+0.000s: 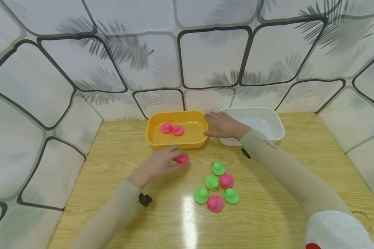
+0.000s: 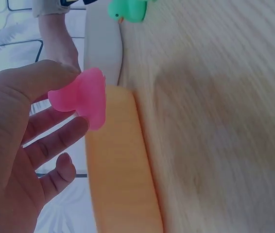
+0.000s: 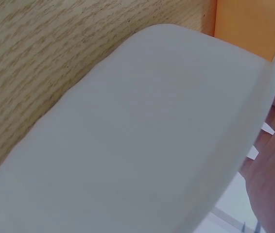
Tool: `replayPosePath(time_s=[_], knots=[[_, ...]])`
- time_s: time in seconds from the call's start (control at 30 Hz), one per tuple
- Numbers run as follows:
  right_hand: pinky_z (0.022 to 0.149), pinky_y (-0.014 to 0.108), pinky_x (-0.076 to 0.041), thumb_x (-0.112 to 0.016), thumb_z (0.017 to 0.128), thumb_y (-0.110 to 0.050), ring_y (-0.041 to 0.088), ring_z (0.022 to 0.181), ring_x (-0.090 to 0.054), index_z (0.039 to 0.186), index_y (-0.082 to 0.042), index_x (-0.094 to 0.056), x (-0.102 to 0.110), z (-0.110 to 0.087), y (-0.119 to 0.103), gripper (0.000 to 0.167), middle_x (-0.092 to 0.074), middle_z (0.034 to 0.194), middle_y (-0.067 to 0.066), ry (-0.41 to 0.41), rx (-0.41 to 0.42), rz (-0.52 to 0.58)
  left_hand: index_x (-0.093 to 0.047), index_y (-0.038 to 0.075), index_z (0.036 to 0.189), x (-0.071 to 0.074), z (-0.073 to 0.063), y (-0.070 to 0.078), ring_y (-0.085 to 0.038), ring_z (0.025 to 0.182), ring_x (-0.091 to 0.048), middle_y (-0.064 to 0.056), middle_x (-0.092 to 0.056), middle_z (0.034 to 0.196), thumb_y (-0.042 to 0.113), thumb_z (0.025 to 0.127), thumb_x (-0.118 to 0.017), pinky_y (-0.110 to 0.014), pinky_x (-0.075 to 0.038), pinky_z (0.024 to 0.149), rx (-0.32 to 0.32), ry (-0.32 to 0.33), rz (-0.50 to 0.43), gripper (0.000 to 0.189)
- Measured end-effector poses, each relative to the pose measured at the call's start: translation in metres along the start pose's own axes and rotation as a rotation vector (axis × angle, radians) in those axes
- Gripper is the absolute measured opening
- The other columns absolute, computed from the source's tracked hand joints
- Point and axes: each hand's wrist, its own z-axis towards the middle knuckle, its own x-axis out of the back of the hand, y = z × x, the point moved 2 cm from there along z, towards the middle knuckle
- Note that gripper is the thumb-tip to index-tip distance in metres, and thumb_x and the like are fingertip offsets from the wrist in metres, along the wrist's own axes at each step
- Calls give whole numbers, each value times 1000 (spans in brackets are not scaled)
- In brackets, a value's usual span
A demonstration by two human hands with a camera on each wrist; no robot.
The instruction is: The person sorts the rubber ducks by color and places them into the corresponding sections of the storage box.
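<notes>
Between its thumb and fingers my left hand (image 1: 160, 165) pinches a pink rubber duck (image 2: 86, 97), lifted off the table just in front of the yellow tub (image 1: 194, 142). Two pink ducks (image 1: 178, 130) lie inside that tub. Fingers extended, my right hand (image 1: 225, 126) reaches over the left end of the white tub (image 1: 275, 129), its fingertips at the yellow tub's right rim. On the table to the right of my left hand is a loose group of green ducks (image 1: 212, 182) and two pink ducks (image 1: 215, 203).
Both tubs stand side by side at the back of the wooden table (image 1: 137, 221). Behind them rises a patterned cloth wall (image 1: 212, 58), which also encloses the left and right sides.
</notes>
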Motion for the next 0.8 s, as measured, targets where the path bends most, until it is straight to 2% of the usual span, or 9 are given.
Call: replayPosePath(time_s=[0.17,0.37,0.63,0.8], knots=[[126,60,-12,-56,104,-55,41,156,-21,162,0,-31,1,-1,0,83,-29,168,19,-3,2,9,-72,12,118,14,1,-6,-16,89,-66,-1,-67,110,16,91,-81,-34,-57,80,-24,33,46,29],[126,60,-12,-56,104,-54,41,157,-21,162,1,-31,3,-2,-2,83,-29,168,19,-5,4,19,-72,9,117,31,6,-15,-21,91,-68,-5,-69,114,13,89,-81,-38,-58,82,-40,85,70,29],[126,60,-13,-56,104,-54,42,156,-21,161,2,-31,4,-3,-4,83,-29,168,20,-8,2,16,-71,7,125,46,16,-37,-30,98,-65,-10,-66,120,14,92,-79,-47,-57,85,69,71,61,35],[126,59,-13,-57,104,-53,41,156,-21,161,2,-31,4,-2,-5,83,-29,168,20,-5,3,28,-69,4,125,52,22,-55,-35,98,-65,-13,-66,117,16,93,-79,-47,-56,85,152,50,37,36]])
